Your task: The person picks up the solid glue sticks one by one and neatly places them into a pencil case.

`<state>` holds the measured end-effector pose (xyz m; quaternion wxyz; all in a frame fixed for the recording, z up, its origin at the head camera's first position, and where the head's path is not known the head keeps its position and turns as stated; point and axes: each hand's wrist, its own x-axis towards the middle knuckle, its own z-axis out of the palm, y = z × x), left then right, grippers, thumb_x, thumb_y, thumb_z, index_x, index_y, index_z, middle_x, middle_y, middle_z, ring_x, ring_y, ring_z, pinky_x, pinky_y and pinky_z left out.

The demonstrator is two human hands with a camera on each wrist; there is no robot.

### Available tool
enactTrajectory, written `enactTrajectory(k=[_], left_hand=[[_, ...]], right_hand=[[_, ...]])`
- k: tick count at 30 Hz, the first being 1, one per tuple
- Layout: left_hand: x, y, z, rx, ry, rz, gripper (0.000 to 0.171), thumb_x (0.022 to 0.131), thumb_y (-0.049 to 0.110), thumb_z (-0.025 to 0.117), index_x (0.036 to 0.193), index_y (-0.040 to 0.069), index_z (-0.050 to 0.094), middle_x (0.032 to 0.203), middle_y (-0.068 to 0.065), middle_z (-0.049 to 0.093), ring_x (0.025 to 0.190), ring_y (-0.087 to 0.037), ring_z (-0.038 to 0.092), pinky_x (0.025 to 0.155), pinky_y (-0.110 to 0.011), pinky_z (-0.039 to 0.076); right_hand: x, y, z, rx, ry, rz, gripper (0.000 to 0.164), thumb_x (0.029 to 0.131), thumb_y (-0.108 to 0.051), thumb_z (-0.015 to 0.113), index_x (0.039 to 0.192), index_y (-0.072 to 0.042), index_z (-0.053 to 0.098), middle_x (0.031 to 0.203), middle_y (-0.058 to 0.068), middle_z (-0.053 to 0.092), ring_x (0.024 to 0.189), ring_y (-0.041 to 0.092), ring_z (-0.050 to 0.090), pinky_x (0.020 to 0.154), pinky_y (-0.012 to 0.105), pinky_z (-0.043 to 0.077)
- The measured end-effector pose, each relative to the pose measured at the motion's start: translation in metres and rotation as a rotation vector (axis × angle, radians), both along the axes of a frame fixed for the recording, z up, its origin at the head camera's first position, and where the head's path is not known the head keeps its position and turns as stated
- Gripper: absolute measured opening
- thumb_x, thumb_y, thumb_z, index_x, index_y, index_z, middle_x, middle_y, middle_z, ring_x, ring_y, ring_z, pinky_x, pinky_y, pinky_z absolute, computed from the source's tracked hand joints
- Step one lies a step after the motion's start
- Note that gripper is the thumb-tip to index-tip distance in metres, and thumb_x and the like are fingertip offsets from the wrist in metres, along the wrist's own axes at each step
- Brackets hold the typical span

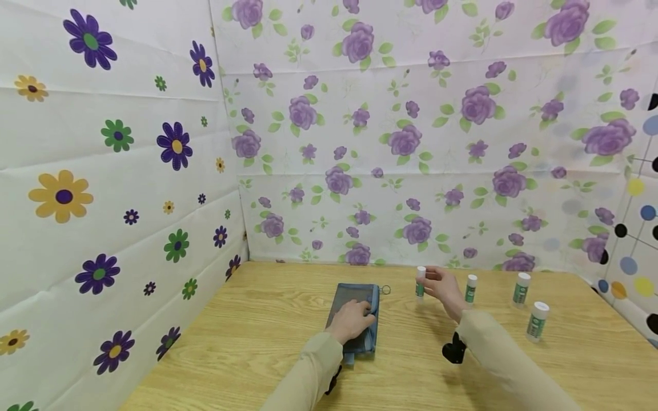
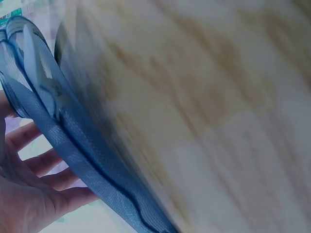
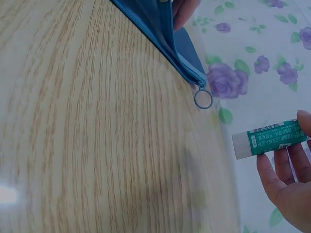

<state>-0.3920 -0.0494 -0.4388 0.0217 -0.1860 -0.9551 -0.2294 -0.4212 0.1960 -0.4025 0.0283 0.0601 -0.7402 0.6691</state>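
Observation:
A blue mesh zip pouch lies on the table, its zipped side facing right. My left hand is over it, pinching the edge of its mouth; in the right wrist view the pouch gapes along the zipper. A zipper ring hangs from the far corner. To the right of the pouch, my right hand grips a green glue stick with a white cap between thumb and fingers. The glue stick shows its label clearly in the right wrist view.
Three more green-and-white glue sticks stand upright on the right: a slim one by my right wrist, a thicker one farther right, and a large one nearer. Flowered sheets enclose the wooden table at the back and left.

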Motion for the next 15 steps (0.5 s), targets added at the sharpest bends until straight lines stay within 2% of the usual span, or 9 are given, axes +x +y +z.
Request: enactTrajectory(k=[7,10,12,15], left_hand=[[0.0027,0.0023,0.0007,0.054,0.017,0.004,0.029,0.09,0.021,0.052,0.113,0.005,0.06,0.108,-0.011,0.055,0.096,-0.026,0.052,0.07,-0.04,0.044],[0.0041,0.0028,0.0001,0.092,0.034,-0.006,0.02,0.09,0.018,0.053,0.1,0.004,0.062,0.09,-0.007,0.055,0.073,-0.019,0.052,0.056,-0.033,0.041],[0.0046,0.0032,-0.0006,0.116,0.039,-0.012,0.013,0.089,0.016,0.052,0.083,0.006,0.059,0.071,-0.002,0.048,0.055,-0.013,0.043,0.048,-0.028,0.033],[0.0045,0.0034,-0.0011,0.162,0.049,-0.012,0.023,0.088,0.012,0.052,0.066,0.011,0.044,0.055,0.001,0.032,0.043,-0.01,0.025,0.042,-0.026,0.022]], right_hand=[[0.0016,-0.0003,0.0027,0.001,0.005,0.009,0.052,0.09,-0.011,0.055,0.132,0.009,0.032,0.125,0.029,0.037,0.111,0.039,0.042,0.089,0.044,0.037],[0.0021,-0.0002,0.0029,0.003,0.005,0.008,0.052,0.09,-0.011,0.055,0.132,0.009,0.032,0.125,0.029,0.037,0.111,0.039,0.043,0.089,0.044,0.038],[0.0024,-0.0001,0.0033,0.005,0.006,0.007,0.052,0.09,-0.011,0.055,0.132,0.009,0.032,0.125,0.029,0.037,0.111,0.039,0.043,0.088,0.044,0.038],[0.0028,0.0001,0.0041,0.004,0.012,0.003,0.052,0.09,-0.011,0.055,0.132,0.009,0.032,0.125,0.029,0.038,0.11,0.038,0.043,0.088,0.044,0.038]])
